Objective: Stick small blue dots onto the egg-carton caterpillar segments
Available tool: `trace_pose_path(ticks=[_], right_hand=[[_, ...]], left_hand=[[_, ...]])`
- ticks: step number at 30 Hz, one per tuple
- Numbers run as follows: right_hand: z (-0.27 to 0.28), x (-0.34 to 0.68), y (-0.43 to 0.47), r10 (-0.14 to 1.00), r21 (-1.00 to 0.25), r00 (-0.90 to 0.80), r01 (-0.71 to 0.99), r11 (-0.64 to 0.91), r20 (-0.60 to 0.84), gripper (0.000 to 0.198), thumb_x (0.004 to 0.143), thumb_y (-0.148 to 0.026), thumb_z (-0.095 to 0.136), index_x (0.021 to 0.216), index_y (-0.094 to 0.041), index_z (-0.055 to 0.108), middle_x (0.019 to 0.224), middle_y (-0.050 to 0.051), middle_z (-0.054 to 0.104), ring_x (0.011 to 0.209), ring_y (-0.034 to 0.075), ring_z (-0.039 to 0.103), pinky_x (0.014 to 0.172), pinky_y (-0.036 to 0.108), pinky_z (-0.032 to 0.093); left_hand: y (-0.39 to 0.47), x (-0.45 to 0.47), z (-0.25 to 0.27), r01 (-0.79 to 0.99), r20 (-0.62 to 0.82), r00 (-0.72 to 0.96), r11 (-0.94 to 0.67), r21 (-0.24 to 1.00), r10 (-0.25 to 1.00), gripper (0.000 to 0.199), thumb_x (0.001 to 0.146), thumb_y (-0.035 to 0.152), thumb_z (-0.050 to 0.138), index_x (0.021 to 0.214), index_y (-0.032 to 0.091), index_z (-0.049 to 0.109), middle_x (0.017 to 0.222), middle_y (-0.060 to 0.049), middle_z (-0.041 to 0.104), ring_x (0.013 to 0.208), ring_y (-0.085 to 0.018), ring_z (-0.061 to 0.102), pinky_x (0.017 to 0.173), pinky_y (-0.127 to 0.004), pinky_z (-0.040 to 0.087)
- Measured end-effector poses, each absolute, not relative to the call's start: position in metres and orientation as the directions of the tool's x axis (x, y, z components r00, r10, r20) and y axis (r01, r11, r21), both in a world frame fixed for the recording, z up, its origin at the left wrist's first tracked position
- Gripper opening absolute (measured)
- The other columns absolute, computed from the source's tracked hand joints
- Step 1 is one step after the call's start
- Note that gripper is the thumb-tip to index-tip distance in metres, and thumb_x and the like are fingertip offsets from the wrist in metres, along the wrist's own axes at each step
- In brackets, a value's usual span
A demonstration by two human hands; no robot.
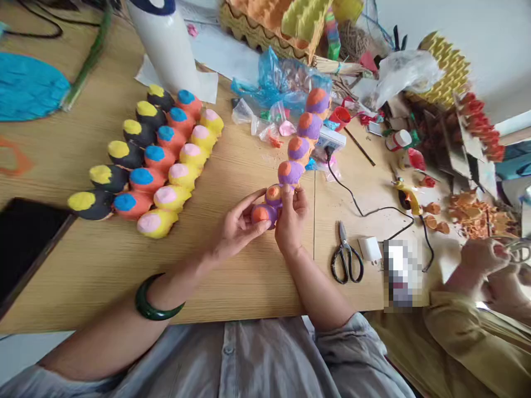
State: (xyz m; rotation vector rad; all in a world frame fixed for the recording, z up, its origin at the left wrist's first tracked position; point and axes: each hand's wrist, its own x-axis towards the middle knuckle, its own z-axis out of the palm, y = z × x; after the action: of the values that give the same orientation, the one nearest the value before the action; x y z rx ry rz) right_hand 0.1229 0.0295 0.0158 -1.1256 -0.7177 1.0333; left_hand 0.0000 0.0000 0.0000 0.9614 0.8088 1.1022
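Note:
Both my hands hold one strip of painted egg carton cups point(291, 172), purple with orange tips, slanting up and away over the table. My left hand point(236, 224) grips the near end between thumb and fingers. Farther along, my right hand point(291, 218) pinches the strip with its thumb on top and fingers at the side. To the left lie three more painted strips side by side: a black one with yellow tips point(126, 153), a red one with blue tips point(157, 157), and a yellow one with pink tips point(181, 174).
Black-handled scissors point(347, 260), a white charger point(369, 249) and a power strip point(332, 138) with its cable lie at right. Egg trays point(269, 27) and a white roll point(168, 50) stand at the back. Another person's hands point(489, 265) hold scissors near orange scraps point(481, 215).

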Motion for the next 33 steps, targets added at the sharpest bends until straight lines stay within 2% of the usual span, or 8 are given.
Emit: trace_pose_path(ticks=[2, 5, 9, 13, 18, 23, 30, 33], right_hand=[[0.015, 0.125, 0.029, 0.924, -0.950, 0.379, -0.304, 0.076, -0.047, 0.030, 0.088, -0.050, 0.078, 0.093, -0.023, 0.065, 0.079, -0.004, 0.072, 0.067, 0.011, 0.065, 0.062, 0.023, 0.053], [0.014, 0.126, 0.028, 0.927, -0.945, 0.369, -0.320, 0.065, -0.062, 0.032, 0.087, -0.051, 0.079, 0.095, -0.024, 0.064, 0.080, -0.004, 0.072, 0.067, 0.011, 0.065, 0.064, 0.024, 0.053], [0.012, 0.126, 0.028, 0.934, -0.939, 0.351, -0.339, 0.055, -0.072, 0.034, 0.086, -0.054, 0.079, 0.097, -0.025, 0.065, 0.083, -0.004, 0.072, 0.069, 0.011, 0.065, 0.067, 0.025, 0.054], [0.014, 0.126, 0.029, 0.935, -0.931, 0.348, -0.359, 0.068, -0.066, 0.033, 0.085, -0.052, 0.080, 0.098, -0.026, 0.066, 0.086, -0.004, 0.072, 0.073, 0.011, 0.065, 0.069, 0.025, 0.054], [0.018, 0.127, 0.028, 0.932, -0.931, 0.360, -0.351, 0.100, -0.035, 0.032, 0.084, -0.053, 0.081, 0.097, -0.027, 0.067, 0.089, -0.003, 0.072, 0.077, 0.013, 0.066, 0.074, 0.027, 0.056], [0.017, 0.127, 0.024, 0.937, -0.943, 0.350, -0.305, 0.136, 0.022, 0.031, 0.086, -0.052, 0.081, 0.101, -0.028, 0.067, 0.090, -0.003, 0.073, 0.079, 0.013, 0.068, 0.075, 0.025, 0.057], [0.012, 0.127, 0.024, 0.948, -0.963, 0.314, -0.231, 0.135, 0.058, 0.031, 0.091, -0.053, 0.075, 0.104, -0.028, 0.065, 0.089, -0.001, 0.073, 0.080, 0.014, 0.070, 0.075, 0.028, 0.059], [0.012, 0.127, 0.024, 0.947, -0.963, 0.314, -0.224, 0.147, 0.071, 0.033, 0.089, -0.053, 0.076, 0.105, -0.027, 0.064, 0.091, -0.001, 0.074, 0.083, 0.016, 0.072, 0.077, 0.030, 0.060]], left_hand=[[0.000, 0.003, 0.002, -0.381, -0.016, 0.239, 0.109, 0.918, 0.971, 0.076, 0.088, 0.038, 0.086, 0.153, 0.012, 0.057, 0.147, -0.017, 0.070, 0.130, -0.030, 0.073, 0.101, -0.031, 0.065], [-0.002, 0.005, 0.003, -0.389, 0.026, 0.209, 0.059, 0.919, 0.977, 0.070, 0.090, 0.038, 0.083, 0.152, 0.015, 0.060, 0.157, -0.016, 0.062, 0.142, -0.033, 0.063, 0.109, -0.034, 0.062], [-0.006, 0.004, 0.002, -0.307, 0.017, 0.186, 0.042, 0.951, 0.982, 0.067, 0.094, 0.039, 0.079, 0.155, 0.018, 0.059, 0.161, -0.015, 0.059, 0.144, -0.034, 0.062, 0.107, -0.036, 0.064], [-0.010, 0.001, 0.006, -0.260, 0.057, 0.172, -0.011, 0.966, 0.984, 0.066, 0.097, 0.037, 0.075, 0.158, 0.019, 0.056, 0.162, -0.014, 0.058, 0.143, -0.033, 0.062, 0.115, -0.039, 0.058], [-0.010, -0.003, 0.014, -0.193, 0.084, 0.199, -0.045, 0.980, 0.976, 0.074, 0.094, 0.037, 0.078, 0.160, 0.016, 0.053, 0.163, -0.016, 0.056, 0.141, -0.032, 0.064, 0.110, -0.033, 0.060], [-0.007, -0.004, 0.016, -0.284, 0.015, 0.189, 0.039, 0.958, 0.982, 0.065, 0.096, 0.040, 0.076, 0.154, 0.017, 0.058, 0.151, -0.014, 0.067, 0.135, -0.029, 0.068, 0.109, -0.033, 0.059], [-0.001, 0.000, 0.012, -0.421, -0.009, 0.186, 0.087, 0.903, 0.983, 0.061, 0.089, 0.037, 0.083, 0.143, 0.017, 0.063, 0.122, -0.011, 0.077, 0.101, -0.021, 0.075, 0.089, -0.031, 0.065], [-0.001, -0.002, 0.012, -0.420, -0.019, 0.172, 0.091, 0.903, 0.985, 0.059, 0.089, 0.037, 0.083, 0.142, 0.018, 0.063, 0.114, -0.009, 0.078, 0.098, -0.020, 0.075, 0.089, -0.030, 0.063]])
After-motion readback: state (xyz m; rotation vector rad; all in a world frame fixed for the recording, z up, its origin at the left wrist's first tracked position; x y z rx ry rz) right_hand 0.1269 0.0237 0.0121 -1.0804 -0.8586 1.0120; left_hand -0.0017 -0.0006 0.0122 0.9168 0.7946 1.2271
